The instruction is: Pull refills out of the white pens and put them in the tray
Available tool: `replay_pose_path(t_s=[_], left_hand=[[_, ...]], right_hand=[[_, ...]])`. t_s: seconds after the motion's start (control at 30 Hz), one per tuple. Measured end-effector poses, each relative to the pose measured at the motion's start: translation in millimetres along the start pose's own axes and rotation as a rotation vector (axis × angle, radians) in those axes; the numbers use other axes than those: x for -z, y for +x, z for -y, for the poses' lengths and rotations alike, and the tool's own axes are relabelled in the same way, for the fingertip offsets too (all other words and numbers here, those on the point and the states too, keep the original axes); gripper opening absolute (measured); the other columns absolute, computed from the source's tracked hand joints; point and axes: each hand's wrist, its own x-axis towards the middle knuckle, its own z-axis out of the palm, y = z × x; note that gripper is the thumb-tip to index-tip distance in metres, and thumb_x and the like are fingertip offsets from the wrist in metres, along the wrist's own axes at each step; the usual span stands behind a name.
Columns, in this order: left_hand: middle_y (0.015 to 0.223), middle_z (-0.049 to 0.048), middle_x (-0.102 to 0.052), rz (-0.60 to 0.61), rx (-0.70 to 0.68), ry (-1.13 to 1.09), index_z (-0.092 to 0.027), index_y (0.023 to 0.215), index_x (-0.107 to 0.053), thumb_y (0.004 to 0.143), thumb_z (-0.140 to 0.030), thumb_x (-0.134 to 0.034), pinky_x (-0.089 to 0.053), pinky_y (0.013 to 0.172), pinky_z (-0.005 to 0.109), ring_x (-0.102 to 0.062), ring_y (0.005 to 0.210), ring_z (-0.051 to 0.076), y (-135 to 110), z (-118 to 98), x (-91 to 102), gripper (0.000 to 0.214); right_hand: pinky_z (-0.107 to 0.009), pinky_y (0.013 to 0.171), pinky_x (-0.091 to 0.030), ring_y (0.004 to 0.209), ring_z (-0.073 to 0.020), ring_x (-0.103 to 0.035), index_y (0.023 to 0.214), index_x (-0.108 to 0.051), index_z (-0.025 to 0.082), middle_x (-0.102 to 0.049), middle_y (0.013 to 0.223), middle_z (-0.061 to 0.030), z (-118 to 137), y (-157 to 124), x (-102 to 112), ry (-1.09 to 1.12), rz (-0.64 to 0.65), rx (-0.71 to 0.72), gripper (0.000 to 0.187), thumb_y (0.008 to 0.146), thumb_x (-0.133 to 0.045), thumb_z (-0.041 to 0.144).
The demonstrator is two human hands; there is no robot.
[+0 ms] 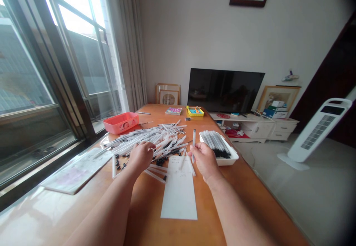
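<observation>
My right hand (204, 158) pinches a clear pen (194, 140) with a dark upper tip and holds it upright above the table. My left hand (141, 156) is over the near side of a heap of pen parts (167, 140), its fingers curled together; what they hold, if anything, is hidden. Small black caps (118, 162) lie loose to the left of it. Between my hands a long white paper strip (179, 197) lies flat, with a few clear tubes across its far end. Beside my right hand, a white tray (228, 161) holds rows of pens with black ends.
A red plastic basket (121, 123) stands at the left table edge, behind a flat booklet (78, 171). Farther back are a small magazine (174, 111) and a yellow box (195, 112). Past the wooden table (147, 216) stand a television (225, 90) and a white tower fan (317, 131).
</observation>
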Motion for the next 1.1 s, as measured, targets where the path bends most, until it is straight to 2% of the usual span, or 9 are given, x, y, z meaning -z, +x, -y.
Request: replay_pose_path(t_s=[0.07,0.17,0.3,0.4,0.63,0.83,1.1], left_hand=[[0.113,0.0095,-0.07,0.036,-0.06,0.128,-0.027,0.096,-0.077,0.082,-0.024,-0.053,-0.038,0.099,0.049,-0.054,0.112,0.034,-2.9,-6.8,-8.1,0.027],[0.136,0.0057,-0.061,0.106,-0.154,0.31,-0.035,0.113,-0.074,0.09,-0.028,-0.048,-0.033,0.104,0.054,-0.042,0.131,0.037,-5.9,-12.8,-22.2,0.036],[0.153,0.0009,-0.048,0.144,-0.159,0.37,-0.042,0.124,-0.069,0.092,-0.033,-0.048,-0.014,0.113,0.064,-0.021,0.147,0.042,-5.7,-13.0,-35.8,0.039],[0.152,-0.0004,-0.049,0.146,-0.164,0.359,-0.042,0.119,-0.071,0.09,-0.028,-0.05,-0.011,0.114,0.065,-0.022,0.146,0.041,-4.7,-13.9,-37.0,0.038],[0.133,0.0044,-0.062,0.115,-0.193,0.317,-0.029,0.092,-0.075,0.081,-0.02,-0.055,-0.025,0.113,0.055,-0.04,0.133,0.034,-3.3,-16.0,-31.7,0.025],[0.13,0.0041,-0.064,0.101,-0.199,0.344,-0.028,0.092,-0.075,0.081,-0.022,-0.056,-0.028,0.113,0.051,-0.042,0.132,0.032,-2.0,-10.1,-36.2,0.023],[0.126,0.0069,-0.066,0.116,-0.199,0.312,-0.025,0.086,-0.073,0.076,-0.02,-0.061,-0.031,0.11,0.05,-0.046,0.128,0.034,3.0,-6.6,-35.8,0.016]], right_hand=[[-0.031,0.063,-0.044,0.066,-0.0204,-0.063,0.086,-0.063,0.021,-0.074,0.074,-0.0055,-0.6,-0.1,-0.9,-0.008,0.003,0.001,0.033,0.083,-0.065,0.054],[-0.031,0.062,-0.044,0.066,-0.0198,-0.062,0.086,-0.062,0.021,-0.074,0.075,-0.0053,-1.9,-0.4,-2.0,-0.018,0.015,0.018,0.032,0.084,-0.064,0.053],[-0.03,0.062,-0.044,0.066,-0.0194,-0.062,0.087,-0.063,0.021,-0.073,0.074,-0.0046,-3.1,-0.8,-2.1,-0.014,0.031,0.033,0.033,0.084,-0.064,0.054],[-0.03,0.063,-0.045,0.066,-0.0193,-0.063,0.087,-0.062,0.021,-0.073,0.074,-0.0043,-3.6,-0.8,-2.0,-0.01,0.033,0.036,0.033,0.084,-0.064,0.054],[-0.031,0.066,-0.047,0.07,-0.0204,-0.066,0.089,-0.062,0.021,-0.074,0.075,-0.0051,-2.2,-2.0,-3.1,-0.003,0.034,0.025,0.033,0.084,-0.064,0.054],[-0.031,0.066,-0.047,0.069,-0.0206,-0.066,0.087,-0.062,0.021,-0.074,0.074,-0.0058,0.2,-1.6,-3.4,0.005,0.035,0.022,0.033,0.084,-0.064,0.054],[-0.031,0.066,-0.046,0.069,-0.0209,-0.065,0.088,-0.062,0.021,-0.073,0.075,-0.0064,0.5,-2.0,-3.6,0.006,0.04,0.019,0.032,0.083,-0.064,0.053]])
